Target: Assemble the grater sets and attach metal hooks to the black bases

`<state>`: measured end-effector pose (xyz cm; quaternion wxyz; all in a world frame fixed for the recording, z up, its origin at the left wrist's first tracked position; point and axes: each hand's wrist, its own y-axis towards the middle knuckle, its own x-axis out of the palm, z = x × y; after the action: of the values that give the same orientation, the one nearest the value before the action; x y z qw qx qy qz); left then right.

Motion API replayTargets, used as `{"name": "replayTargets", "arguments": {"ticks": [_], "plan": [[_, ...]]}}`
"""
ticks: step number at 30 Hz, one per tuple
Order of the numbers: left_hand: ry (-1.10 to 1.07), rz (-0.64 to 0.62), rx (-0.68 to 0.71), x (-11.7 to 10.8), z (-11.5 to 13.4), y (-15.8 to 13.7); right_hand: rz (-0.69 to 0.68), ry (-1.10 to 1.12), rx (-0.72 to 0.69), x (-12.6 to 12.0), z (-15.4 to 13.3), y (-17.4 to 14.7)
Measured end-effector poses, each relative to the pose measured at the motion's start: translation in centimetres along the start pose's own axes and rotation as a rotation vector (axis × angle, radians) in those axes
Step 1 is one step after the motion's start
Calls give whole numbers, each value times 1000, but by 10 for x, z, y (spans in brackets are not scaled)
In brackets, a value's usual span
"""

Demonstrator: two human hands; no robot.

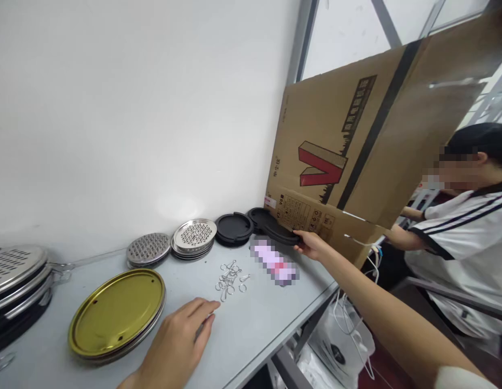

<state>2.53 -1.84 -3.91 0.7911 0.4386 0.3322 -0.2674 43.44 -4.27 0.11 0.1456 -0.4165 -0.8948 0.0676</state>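
My right hand [310,246] reaches to the far right of the grey table and grips the rim of a black round disc [280,232], tilted beside other black discs [235,227]. Over the table's front part hovers my left hand [180,337], with thumb and fingers apart and nothing in them. Just beyond its fingertips lies a loose heap of small wire clips and rings [229,281]. A gold round lid [117,313] rests on a stack to the left of that hand. Behind are round metal grater plates [194,235] in a pile.
More grater plates [149,248] stand by the wall, and a taller stack [16,275] is at far left. A blurred pink item [273,262] lies near the discs. A large cardboard box [316,135] borders the right side; a seated person [469,232] is beyond it.
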Motion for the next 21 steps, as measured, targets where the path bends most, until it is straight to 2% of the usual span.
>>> {"name": "replayTargets", "arguments": {"ticks": [3,6,10,12,14,16,17,19,20,21], "plan": [[-15,-9,-59,5,-4,-7,95,50,40,37,7,30],[-39,8,-83,6,-3,-6,168,119,-11,58,17,40],[-25,58,-100,1,0,-4,222,174,-136,63,23,24],[-15,86,-116,-3,-1,-1,175,181,-212,71,22,6],[-13,140,-135,-11,-2,3,26,174,-274,91,17,-18],[-22,228,-172,-22,-6,9,-223,133,-282,125,15,-50],[-34,286,-206,-30,-8,12,-392,98,-270,144,16,-68],[-98,419,-324,-46,-14,16,-913,-23,-256,181,23,-106],[-162,485,-406,-55,-17,18,-1075,-56,-222,196,29,-123],[-252,534,-490,-63,-20,19,-1174,-78,-199,208,38,-139]]}}
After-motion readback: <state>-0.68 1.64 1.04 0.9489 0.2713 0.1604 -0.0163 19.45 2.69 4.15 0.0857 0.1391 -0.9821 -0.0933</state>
